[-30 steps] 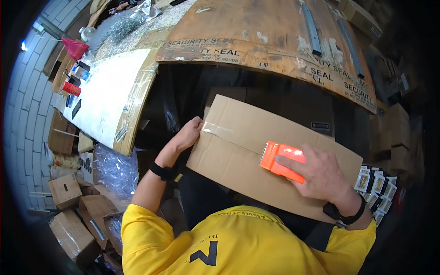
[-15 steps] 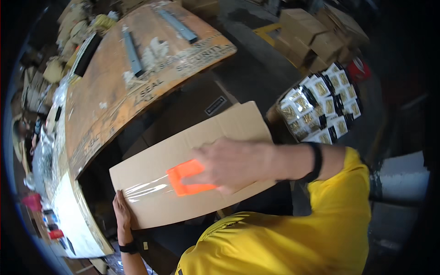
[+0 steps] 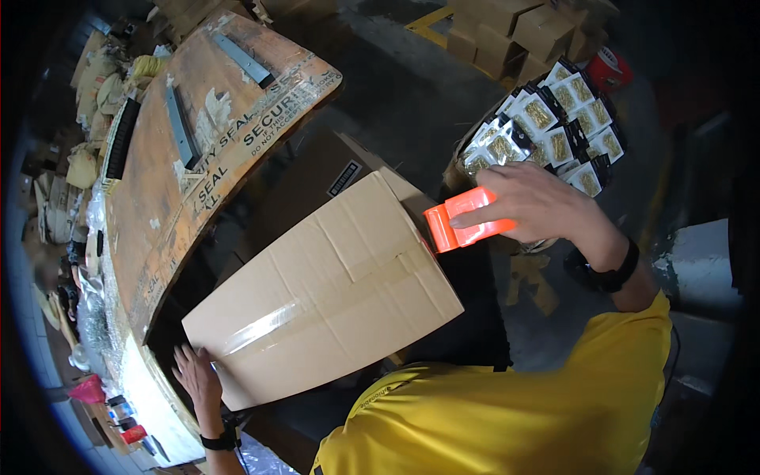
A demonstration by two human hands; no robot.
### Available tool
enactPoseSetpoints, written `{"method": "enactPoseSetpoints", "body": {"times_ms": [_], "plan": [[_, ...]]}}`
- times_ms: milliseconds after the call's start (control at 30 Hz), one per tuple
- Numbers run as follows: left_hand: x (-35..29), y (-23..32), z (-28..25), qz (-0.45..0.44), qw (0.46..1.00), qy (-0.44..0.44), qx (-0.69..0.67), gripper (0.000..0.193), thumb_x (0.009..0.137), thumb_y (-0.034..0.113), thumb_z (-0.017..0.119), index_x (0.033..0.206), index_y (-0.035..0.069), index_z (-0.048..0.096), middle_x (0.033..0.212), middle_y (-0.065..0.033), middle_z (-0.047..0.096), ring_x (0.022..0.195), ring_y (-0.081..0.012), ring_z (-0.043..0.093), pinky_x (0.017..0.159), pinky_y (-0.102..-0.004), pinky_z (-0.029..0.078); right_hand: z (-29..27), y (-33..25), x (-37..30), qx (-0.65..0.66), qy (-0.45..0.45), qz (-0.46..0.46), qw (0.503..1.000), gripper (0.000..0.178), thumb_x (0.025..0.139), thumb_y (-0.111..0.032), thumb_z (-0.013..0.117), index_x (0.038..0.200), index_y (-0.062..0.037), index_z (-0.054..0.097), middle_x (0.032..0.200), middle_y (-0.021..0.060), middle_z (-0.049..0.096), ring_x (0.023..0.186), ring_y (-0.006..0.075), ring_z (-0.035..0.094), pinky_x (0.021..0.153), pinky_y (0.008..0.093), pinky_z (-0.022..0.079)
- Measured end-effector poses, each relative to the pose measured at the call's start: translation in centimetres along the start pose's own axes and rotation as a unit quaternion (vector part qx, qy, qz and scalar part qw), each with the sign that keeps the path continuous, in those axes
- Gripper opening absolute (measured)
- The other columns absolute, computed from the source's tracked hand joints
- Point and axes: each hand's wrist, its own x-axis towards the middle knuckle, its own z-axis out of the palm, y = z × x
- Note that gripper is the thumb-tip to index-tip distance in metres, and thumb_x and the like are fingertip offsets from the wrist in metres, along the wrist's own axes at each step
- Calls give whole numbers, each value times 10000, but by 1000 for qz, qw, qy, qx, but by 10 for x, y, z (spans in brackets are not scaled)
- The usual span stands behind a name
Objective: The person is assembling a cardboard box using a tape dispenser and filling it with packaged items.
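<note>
A long brown cardboard box (image 3: 332,261) lies slantwise before me, with a strip of clear tape (image 3: 265,326) along the seam of its upper face. My right hand (image 3: 542,202) is closed around an orange tape dispenser (image 3: 448,226) at the box's right end. The dispenser's front is close to the box edge; whether tape still joins them is hard to see. At the opposite end, my left hand (image 3: 199,376) lies against the box's corner, fingers stretched and spread.
A worn wooden board (image 3: 158,237) with two grey metal bars stands at the left. Beyond my right hand is a pile of packets with gold-coloured contents (image 3: 546,131). Stacked cartons (image 3: 507,39) and a red roll (image 3: 608,70) lie farther back. Another open carton (image 3: 317,182) sits behind the box.
My right hand has carried the tape dispenser rightward from the middle of the box to past its right end. The tape strip now runs farther along the seam. My left hand's fingers have spread.
</note>
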Motion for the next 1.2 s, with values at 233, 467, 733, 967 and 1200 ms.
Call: {"method": "enactPoseSetpoints", "body": {"times_ms": [233,467,733,967,1200], "plan": [[2,245,-217,710,628,111,-298,569,909,360,476,1343,5,383,1438,-175,316,1339,-298,299,1105,-436,212,-7,-27,7,23,-37,48,998,452,693,-89,643,1108,-266,658,828,111,523,801,277,584,700,385,468],[20,275,-197,726,598,202,-275,577,899,496,412,992,-55,558,1047,-189,520,1086,-341,483,1052,-424,303,62,12,-68,-10,-108,343,933,427,678,-214,678,1104,-182,660,920,186,640,847,342,618,767,417,484],[44,312,-214,745,619,83,-235,410,906,404,447,746,57,598,717,-126,598,701,-319,606,655,-412,494,124,-51,-145,435,292,390,757,535,693,-66,703,1211,-39,575,1125,168,619,1030,202,593,906,317,441],[42,317,-224,630,623,3,-463,413,932,366,423,819,22,622,757,-164,615,726,-332,603,673,-385,491,117,-132,-108,445,476,325,685,588,692,-108,726,1231,23,532,1053,165,604,938,226,600,831,319,461],[14,263,-258,392,475,-475,-629,703,933,576,329,1075,-51,615,970,-160,638,870,-203,609,803,-309,479,82,-154,-75,212,516,216,801,561,621,-50,732,1166,-105,610,882,142,555,703,266,555,602,331,475]]}}
